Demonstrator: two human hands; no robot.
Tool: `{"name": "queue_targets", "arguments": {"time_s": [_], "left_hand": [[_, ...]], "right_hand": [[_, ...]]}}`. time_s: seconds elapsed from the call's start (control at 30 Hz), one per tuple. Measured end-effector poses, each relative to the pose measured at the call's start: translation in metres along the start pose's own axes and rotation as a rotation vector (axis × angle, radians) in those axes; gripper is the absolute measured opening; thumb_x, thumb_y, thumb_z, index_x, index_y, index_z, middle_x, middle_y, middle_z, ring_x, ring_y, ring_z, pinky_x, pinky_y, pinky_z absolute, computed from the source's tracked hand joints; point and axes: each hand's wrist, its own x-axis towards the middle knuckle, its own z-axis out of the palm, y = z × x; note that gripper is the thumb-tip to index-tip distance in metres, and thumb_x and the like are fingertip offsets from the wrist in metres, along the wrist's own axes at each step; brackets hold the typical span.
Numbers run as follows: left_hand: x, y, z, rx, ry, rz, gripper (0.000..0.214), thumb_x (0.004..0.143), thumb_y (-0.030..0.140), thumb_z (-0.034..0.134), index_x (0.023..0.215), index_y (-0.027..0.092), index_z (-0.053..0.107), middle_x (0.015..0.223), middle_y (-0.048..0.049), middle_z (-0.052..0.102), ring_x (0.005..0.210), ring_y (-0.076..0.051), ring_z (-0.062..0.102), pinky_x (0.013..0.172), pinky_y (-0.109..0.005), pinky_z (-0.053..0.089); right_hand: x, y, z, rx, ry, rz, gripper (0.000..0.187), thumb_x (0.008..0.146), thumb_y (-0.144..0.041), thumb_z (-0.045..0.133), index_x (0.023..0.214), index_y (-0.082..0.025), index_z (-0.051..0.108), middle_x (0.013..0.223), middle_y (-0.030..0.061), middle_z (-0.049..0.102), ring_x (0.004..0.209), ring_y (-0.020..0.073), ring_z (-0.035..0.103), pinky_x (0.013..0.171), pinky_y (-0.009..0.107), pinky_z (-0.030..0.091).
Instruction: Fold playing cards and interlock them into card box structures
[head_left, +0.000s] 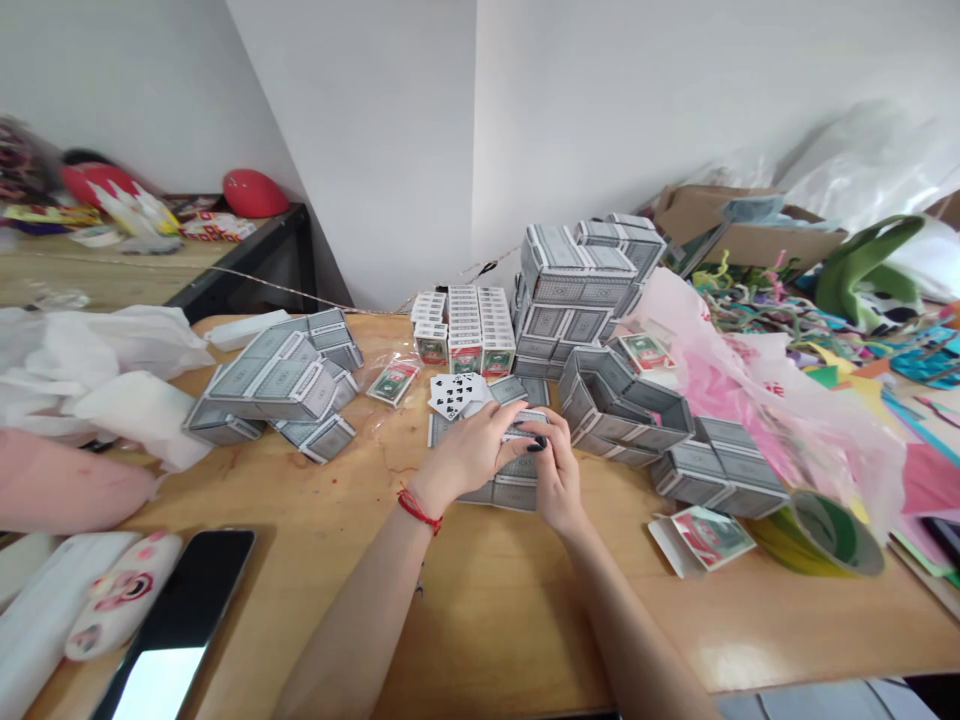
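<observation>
My left hand (pixel 471 452) and my right hand (pixel 556 470) meet at the table's middle, fingers curled round a deck of playing cards (pixel 525 425) with grey patterned backs. Below them lie more grey-backed cards (pixel 501 492) flat on the wood. A face-up spade card (pixel 454 394) sticks out just beyond my left fingers. A red string circles my left wrist.
Piles of grey card packs lie left (pixel 277 385), behind (pixel 577 285) and right (pixel 675 440). Boxed decks (pixel 465 330) stand in rows at the back. An open card box (pixel 705 538), a tape roll (pixel 825 530), a pink bag (pixel 742 390) and a phone (pixel 176 630) surround me.
</observation>
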Motion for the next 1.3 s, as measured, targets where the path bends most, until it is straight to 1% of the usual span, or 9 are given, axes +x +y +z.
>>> {"name": "queue_targets", "arguments": {"time_s": [0.1, 0.23, 0.3, 0.47, 0.73, 0.87, 1.03, 1.17, 1.3], "left_hand": [[0.000, 0.000, -0.003, -0.074, -0.003, 0.015, 0.058, 0.083, 0.053, 0.040, 0.133, 0.025, 0.032, 0.131, -0.0093, 0.046, 0.118, -0.024, 0.046, 0.095, -0.039, 0.041], [-0.001, -0.003, -0.003, -0.069, 0.013, -0.027, 0.082, 0.073, 0.057, 0.055, 0.138, 0.021, 0.020, 0.139, -0.0141, 0.037, 0.124, -0.028, 0.040, 0.096, -0.042, 0.038], [-0.001, -0.004, -0.001, -0.033, 0.012, -0.065, 0.074, 0.076, 0.057, 0.049, 0.134, 0.018, 0.026, 0.134, -0.0164, 0.042, 0.119, -0.029, 0.045, 0.092, -0.042, 0.041], [-0.001, 0.002, 0.006, 0.068, -0.022, -0.103, 0.053, 0.084, 0.058, 0.031, 0.110, 0.014, 0.043, 0.096, -0.0135, 0.060, 0.088, -0.027, 0.060, 0.070, -0.038, 0.046], [0.000, 0.008, 0.013, 0.103, 0.011, -0.138, 0.051, 0.085, 0.058, 0.024, 0.103, 0.014, 0.044, 0.094, -0.0141, 0.059, 0.089, -0.028, 0.058, 0.070, -0.038, 0.046], [-0.001, 0.010, 0.008, 0.060, 0.014, -0.108, 0.053, 0.086, 0.056, 0.025, 0.112, 0.014, 0.042, 0.102, -0.0150, 0.059, 0.095, -0.028, 0.058, 0.074, -0.039, 0.046], [-0.002, 0.011, 0.005, 0.110, 0.010, -0.054, 0.061, 0.088, 0.051, 0.027, 0.135, 0.012, 0.022, 0.119, -0.0188, 0.053, 0.109, -0.028, 0.052, 0.084, -0.041, 0.043], [0.000, 0.012, 0.013, 0.184, 0.044, -0.029, 0.060, 0.090, 0.044, 0.026, 0.139, 0.011, 0.014, 0.112, -0.0181, 0.057, 0.104, -0.028, 0.055, 0.084, -0.043, 0.041], [0.003, 0.015, 0.016, 0.220, 0.052, -0.038, 0.055, 0.091, 0.040, 0.026, 0.138, 0.012, 0.020, 0.106, -0.0157, 0.061, 0.098, -0.026, 0.057, 0.083, -0.042, 0.041]], "right_hand": [[0.001, 0.001, -0.001, 0.019, -0.007, 0.010, 0.029, 0.092, -0.035, 0.030, 0.102, -0.024, 0.054, 0.113, 0.0081, 0.048, 0.113, 0.0210, 0.043, 0.096, 0.042, 0.035], [0.002, 0.001, -0.003, 0.033, 0.015, 0.054, 0.027, 0.091, -0.036, 0.031, 0.104, -0.024, 0.052, 0.114, 0.0083, 0.047, 0.112, 0.0213, 0.044, 0.096, 0.042, 0.035], [0.003, 0.001, -0.003, 0.033, 0.024, 0.053, 0.027, 0.091, -0.036, 0.032, 0.104, -0.023, 0.052, 0.114, 0.0082, 0.048, 0.112, 0.0212, 0.044, 0.096, 0.042, 0.034], [0.004, 0.001, -0.005, 0.031, 0.021, 0.048, 0.028, 0.089, -0.040, 0.035, 0.107, -0.023, 0.049, 0.110, 0.0081, 0.049, 0.108, 0.0219, 0.046, 0.095, 0.042, 0.036], [0.001, 0.009, 0.000, -0.003, 0.072, 0.009, 0.024, 0.090, -0.035, 0.034, 0.108, -0.023, 0.045, 0.109, 0.0084, 0.047, 0.106, 0.0213, 0.045, 0.093, 0.042, 0.036], [0.002, 0.006, -0.002, 0.009, 0.076, 0.023, 0.023, 0.089, -0.035, 0.035, 0.106, -0.023, 0.046, 0.109, 0.0078, 0.047, 0.106, 0.0208, 0.045, 0.093, 0.042, 0.036], [0.003, 0.003, -0.005, 0.053, 0.072, 0.071, 0.026, 0.088, -0.039, 0.038, 0.105, -0.022, 0.048, 0.109, 0.0078, 0.048, 0.107, 0.0221, 0.044, 0.094, 0.042, 0.035], [0.001, 0.005, -0.005, 0.059, 0.127, 0.099, 0.027, 0.087, -0.040, 0.037, 0.105, -0.023, 0.048, 0.111, 0.0079, 0.047, 0.110, 0.0229, 0.043, 0.097, 0.045, 0.031], [0.000, 0.007, -0.003, 0.041, 0.161, 0.114, 0.029, 0.087, -0.043, 0.037, 0.105, -0.023, 0.049, 0.109, 0.0079, 0.048, 0.108, 0.0231, 0.044, 0.097, 0.045, 0.031]]}}
